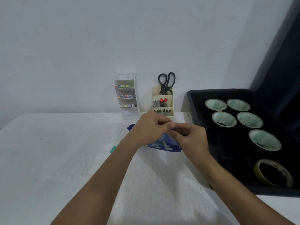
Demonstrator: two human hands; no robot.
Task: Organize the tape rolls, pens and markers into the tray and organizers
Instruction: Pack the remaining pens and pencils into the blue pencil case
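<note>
We see the tray [191,101] at the frame's right on the bench [65,159], six tape rolls [224,119] inside it. Left of it, against the wall, stand two organizers [163,104], scissors [166,83] in the right one. Mid-frame, a pouch [164,144] lies under both hands [151,127].

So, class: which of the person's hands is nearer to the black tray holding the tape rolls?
Right. The right hand sits just beside the black tray, close to its near-left wall. The left hand is farther away, on the other side of the right hand, over the blue pouch.
</note>
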